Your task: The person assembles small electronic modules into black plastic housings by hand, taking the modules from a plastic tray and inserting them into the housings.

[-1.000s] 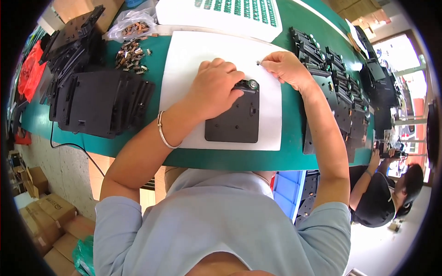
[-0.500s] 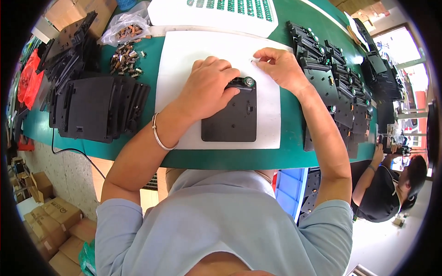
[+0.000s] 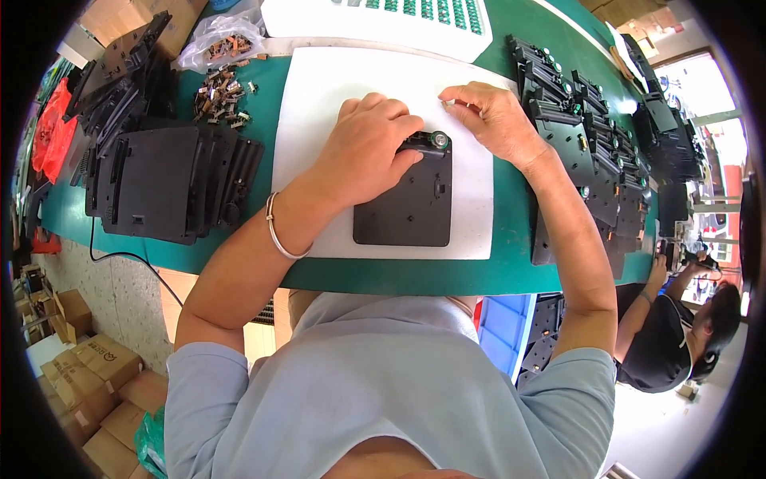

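left hand [image 3: 369, 152] clamped on black plate's [image 3: 407, 203] top edge, right hand [image 3: 493, 118] pinched beside

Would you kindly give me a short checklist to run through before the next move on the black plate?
1. Black plate lies flat on the white sheet: ok.
2. Left hand presses the plate's top left corner: ok.
3. Round fitting at the plate's top edge is uncovered: ok.
4. Right hand pinches a small part: cannot tell, too small.
5. Loose small parts lie beside the sheet: ok.
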Available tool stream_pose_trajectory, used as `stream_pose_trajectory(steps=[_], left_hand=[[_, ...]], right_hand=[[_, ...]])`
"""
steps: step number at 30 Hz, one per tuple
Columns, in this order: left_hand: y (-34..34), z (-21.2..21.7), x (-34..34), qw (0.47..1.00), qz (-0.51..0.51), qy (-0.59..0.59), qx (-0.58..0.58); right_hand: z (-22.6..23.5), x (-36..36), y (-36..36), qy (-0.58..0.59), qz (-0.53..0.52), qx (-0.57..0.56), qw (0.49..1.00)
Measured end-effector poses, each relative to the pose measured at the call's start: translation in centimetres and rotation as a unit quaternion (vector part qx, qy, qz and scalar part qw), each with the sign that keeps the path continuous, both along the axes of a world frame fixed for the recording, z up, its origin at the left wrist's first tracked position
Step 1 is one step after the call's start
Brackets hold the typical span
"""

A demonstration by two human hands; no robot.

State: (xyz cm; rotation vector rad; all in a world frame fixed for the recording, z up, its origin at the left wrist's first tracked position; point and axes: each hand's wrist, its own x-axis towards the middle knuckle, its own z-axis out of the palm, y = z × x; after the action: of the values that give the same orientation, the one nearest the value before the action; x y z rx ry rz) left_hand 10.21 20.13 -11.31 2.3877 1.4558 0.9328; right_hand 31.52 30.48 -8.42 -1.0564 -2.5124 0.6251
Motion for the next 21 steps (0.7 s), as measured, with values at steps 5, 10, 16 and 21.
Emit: stream_pose_trajectory(steps=[5,10,16,21], left_hand=[[0.1,-0.5,0.2,1.000,0.010,-0.006,0.028],[0.2,-0.5,0.2,1.000,0.010,-0.007,0.022],[0.2,-0.4,0.2,1.000,0.010,-0.003,0.025],[0.1,-0.5,0.1,1.000,0.015,0.005,0.021]], right_hand=[[-0.6,0.2,0.5,0.054,-0.041,-0.043,0.997],[0.2,0.0,1.4,0.023,-0.102,-0.156,0.982],[0.2,-0.4,1.5,0.028,-0.145,-0.082,0.986],[1.0,-0.6,1.1,-0.026,-0.104,-0.060,0.992]])
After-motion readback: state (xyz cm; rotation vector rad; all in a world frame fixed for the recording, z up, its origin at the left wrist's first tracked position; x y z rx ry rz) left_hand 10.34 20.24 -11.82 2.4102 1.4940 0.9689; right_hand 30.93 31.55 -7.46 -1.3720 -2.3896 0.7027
